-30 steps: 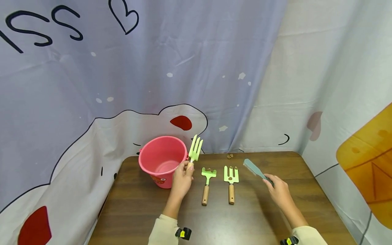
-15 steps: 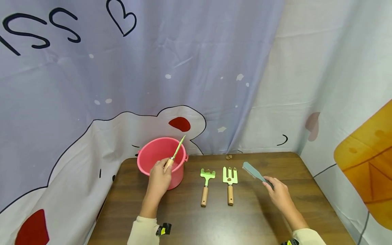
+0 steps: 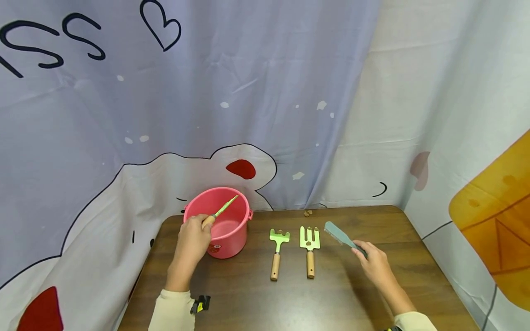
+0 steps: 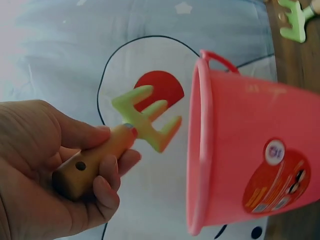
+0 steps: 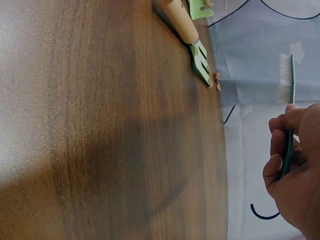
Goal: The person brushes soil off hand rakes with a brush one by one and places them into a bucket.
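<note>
My left hand [image 3: 192, 242] grips the wooden handle of a small green garden fork [image 4: 145, 120], its tines over the opening of a pink bucket [image 3: 232, 243]. In the left wrist view the fork shows beside the bucket's rim. My right hand [image 3: 374, 263] holds a blue-green brush [image 3: 337, 232] by its dark handle, above the right side of the table. White bristles show on the brush in the right wrist view. Between the hands lie a small green rake [image 3: 275, 253] and a second green fork [image 3: 310, 252], both with wooden handles pointing toward me.
The brown wooden table [image 3: 256, 303] ends at a printed curtain [image 3: 265, 92] behind it. Small tan bits [image 3: 308, 213] lie near the table's back edge, beyond the second fork.
My left hand has moved left with the fork, bringing it from beside the bucket to over its opening, and has turned it edge-on. The right hand and brush have barely moved.
</note>
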Available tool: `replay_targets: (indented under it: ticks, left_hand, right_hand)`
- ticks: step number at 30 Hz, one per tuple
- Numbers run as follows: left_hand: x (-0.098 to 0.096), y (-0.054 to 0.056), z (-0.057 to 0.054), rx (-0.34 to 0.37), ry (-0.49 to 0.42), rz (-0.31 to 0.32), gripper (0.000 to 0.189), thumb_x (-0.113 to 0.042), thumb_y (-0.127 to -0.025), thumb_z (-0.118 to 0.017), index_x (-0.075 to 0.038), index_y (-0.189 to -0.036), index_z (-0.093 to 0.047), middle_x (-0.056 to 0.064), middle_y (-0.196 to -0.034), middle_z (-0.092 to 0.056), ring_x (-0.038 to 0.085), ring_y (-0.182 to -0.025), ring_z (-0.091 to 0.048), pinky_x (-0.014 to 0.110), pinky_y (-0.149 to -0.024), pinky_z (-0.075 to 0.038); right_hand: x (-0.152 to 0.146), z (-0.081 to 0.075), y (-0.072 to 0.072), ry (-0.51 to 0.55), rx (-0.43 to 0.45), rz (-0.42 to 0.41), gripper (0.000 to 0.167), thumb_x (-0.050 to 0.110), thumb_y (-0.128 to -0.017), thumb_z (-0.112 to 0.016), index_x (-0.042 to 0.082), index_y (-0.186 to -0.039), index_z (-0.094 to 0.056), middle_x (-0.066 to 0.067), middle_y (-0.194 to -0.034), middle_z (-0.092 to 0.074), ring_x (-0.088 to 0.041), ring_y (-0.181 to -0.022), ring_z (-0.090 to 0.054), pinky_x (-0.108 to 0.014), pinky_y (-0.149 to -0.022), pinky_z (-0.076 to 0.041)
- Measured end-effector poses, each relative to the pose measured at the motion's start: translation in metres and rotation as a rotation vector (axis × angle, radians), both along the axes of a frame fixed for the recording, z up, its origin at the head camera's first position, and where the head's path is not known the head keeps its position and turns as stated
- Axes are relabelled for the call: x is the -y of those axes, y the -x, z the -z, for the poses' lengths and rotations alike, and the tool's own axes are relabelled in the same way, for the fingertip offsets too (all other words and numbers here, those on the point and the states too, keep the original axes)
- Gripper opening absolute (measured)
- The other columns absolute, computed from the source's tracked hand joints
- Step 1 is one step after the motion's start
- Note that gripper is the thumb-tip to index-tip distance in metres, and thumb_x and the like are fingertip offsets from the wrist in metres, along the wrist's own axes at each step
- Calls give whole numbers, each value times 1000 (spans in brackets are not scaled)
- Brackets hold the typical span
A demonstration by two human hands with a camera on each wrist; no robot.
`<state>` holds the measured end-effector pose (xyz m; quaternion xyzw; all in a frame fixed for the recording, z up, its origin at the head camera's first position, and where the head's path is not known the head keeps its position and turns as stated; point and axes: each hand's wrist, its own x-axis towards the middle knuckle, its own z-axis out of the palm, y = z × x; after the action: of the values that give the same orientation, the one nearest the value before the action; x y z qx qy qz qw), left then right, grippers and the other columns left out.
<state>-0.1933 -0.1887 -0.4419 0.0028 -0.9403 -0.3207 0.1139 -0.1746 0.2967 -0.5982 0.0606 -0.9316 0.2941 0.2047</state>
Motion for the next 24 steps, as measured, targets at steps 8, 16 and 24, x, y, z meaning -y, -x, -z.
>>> replay_targets:
  ticks: [8,16,24]
  left_hand:
    - [15,25,-7,-7,124,-16,22,-13,-100,-65,7,-106,-74,22,-93,-73,44,-92,-68,58,-81,-54]
    - [23,54,-9,3,217,-17,28,-14,-96,-70,0,-71,-67,12,-64,-60,38,-72,-61,50,-67,-52]
    - [22,76,0,44,222,-19,17,-11,-85,-79,-3,-72,-72,12,-71,-70,38,-77,-66,50,-72,-55]
  right_hand:
    - [-1,1,-2,17,54,1,26,7,-94,-74,0,-119,-72,-9,-97,-73,-20,-81,-65,-41,-68,-56]
    - [-5,3,-2,11,57,20,25,7,-93,-76,2,-117,-74,-6,-93,-72,-14,-74,-57,-33,-63,-51]
    - [-6,5,-1,-3,26,15,24,6,-91,-77,3,-115,-75,-6,-92,-73,-15,-77,-62,-37,-65,-53]
